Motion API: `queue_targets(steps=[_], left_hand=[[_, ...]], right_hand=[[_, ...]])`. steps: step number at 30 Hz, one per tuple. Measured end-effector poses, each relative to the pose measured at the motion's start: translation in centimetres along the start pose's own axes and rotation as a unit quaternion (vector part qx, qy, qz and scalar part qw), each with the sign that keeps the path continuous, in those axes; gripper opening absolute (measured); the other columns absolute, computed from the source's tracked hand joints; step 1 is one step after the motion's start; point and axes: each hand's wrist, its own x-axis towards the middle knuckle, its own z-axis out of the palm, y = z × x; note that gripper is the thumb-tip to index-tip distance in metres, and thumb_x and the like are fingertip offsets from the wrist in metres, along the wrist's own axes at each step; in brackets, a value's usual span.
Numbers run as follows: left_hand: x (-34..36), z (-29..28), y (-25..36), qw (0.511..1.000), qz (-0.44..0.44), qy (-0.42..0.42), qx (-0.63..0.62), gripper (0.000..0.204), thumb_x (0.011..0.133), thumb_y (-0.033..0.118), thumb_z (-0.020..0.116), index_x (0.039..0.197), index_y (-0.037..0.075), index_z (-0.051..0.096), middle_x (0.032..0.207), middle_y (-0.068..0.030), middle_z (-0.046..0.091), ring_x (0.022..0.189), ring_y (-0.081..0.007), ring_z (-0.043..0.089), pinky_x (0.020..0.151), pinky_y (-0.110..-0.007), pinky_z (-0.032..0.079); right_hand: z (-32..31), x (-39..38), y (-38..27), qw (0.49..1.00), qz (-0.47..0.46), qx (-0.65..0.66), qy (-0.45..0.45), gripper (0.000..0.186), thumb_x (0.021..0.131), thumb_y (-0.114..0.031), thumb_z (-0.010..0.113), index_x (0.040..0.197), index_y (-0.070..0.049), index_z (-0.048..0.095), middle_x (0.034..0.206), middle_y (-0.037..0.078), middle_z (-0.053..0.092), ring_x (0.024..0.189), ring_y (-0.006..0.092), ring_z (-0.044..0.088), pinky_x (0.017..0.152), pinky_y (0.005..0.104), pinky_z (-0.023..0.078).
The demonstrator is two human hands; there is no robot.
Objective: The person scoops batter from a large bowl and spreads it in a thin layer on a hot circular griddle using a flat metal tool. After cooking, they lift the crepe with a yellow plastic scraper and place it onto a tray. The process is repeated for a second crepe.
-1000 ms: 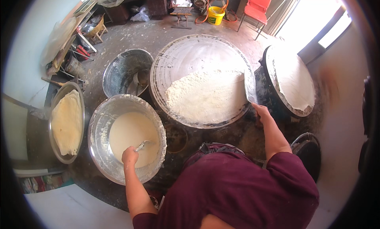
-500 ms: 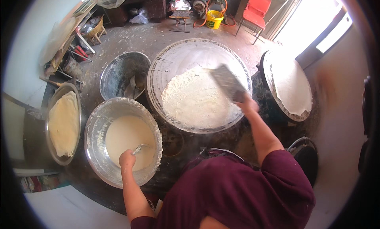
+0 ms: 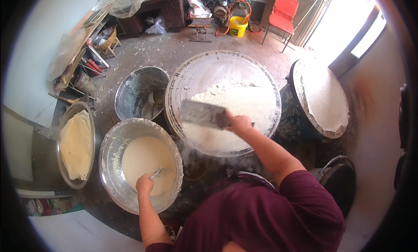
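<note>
Flat scraper (image 3: 201,114), blurred, is over griddle (image 3: 204,73), between its 8 and 9 o'clock; long axis runs from handle toward blade end, between 9 and 10 o'clock. Right hand (image 3: 239,123) grasps handle. Cannot tell if blade touches pale layer (image 3: 248,102). Left hand (image 3: 144,183) closes around metal utensil (image 3: 157,173), pointing between 1 and 2 o'clock, inside basin (image 3: 112,158) with white batter (image 3: 146,156). From griddle: basin near at 8 o'clock, bucket (image 3: 129,89) just beside at 9, second round plate (image 3: 307,117) apart at 3; floor (image 3: 178,47) stretches toward 12.
</note>
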Motion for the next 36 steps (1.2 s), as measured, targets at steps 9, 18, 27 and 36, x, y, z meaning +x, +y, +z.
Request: queue_targets(steps=[9, 18, 27, 36], left_hand=[[-0.5, 0.4, -1.1, 0.999, -0.027, 0.007, -0.032, 0.019, 0.074, 0.019, 0.056, 0.088, 0.009, 0.063, 0.088, -0.0164, 0.063, 0.084, -0.0350, 0.060, 0.073, -0.044, 0.047], [0.3, -0.1, -0.8, 1.000, 0.006, -0.001, -0.005, 0.017, 0.073, 0.018, 0.056, 0.085, 0.009, 0.063, 0.087, -0.0170, 0.063, 0.083, -0.0355, 0.060, 0.072, -0.044, 0.047], [-0.1, 0.5, -1.2, 0.999, -0.019, 0.022, -0.027, 0.016, 0.073, 0.017, 0.056, 0.085, 0.009, 0.063, 0.085, -0.0171, 0.063, 0.082, -0.0363, 0.060, 0.071, -0.045, 0.047], [0.2, -0.1, -0.4, 1.000, -0.021, 0.003, -0.017, 0.018, 0.073, 0.018, 0.056, 0.088, 0.010, 0.064, 0.086, -0.0169, 0.063, 0.083, -0.0358, 0.060, 0.072, -0.044, 0.047]], right_hand=[[1.5, -7.7, 19.5, 0.766, 0.401, 0.491, 0.108, 0.041, 0.070, -0.043, 0.071, 0.071, -0.004, 0.061, 0.055, 0.009, 0.052, 0.044, 0.0228, 0.050, 0.042, 0.0367, 0.041], [-0.3, 1.6, -1.5, 0.993, -0.032, 0.102, -0.057, 0.076, 0.067, -0.040, 0.071, 0.129, -0.012, 0.036, 0.093, 0.018, 0.063, 0.079, 0.0332, 0.062, 0.065, 0.0410, 0.049], [-1.8, -4.5, 16.9, 0.922, 0.288, 0.203, 0.162, 0.059, 0.064, -0.049, 0.073, 0.103, -0.008, 0.056, 0.081, 0.011, 0.064, 0.076, 0.0264, 0.063, 0.062, 0.0379, 0.047], [-0.8, 1.6, 2.9, 0.876, 0.065, 0.474, -0.053, 0.037, 0.069, -0.032, 0.076, 0.091, -0.005, 0.064, 0.073, 0.007, 0.061, 0.062, 0.0115, 0.056, 0.053, 0.0259, 0.046]])
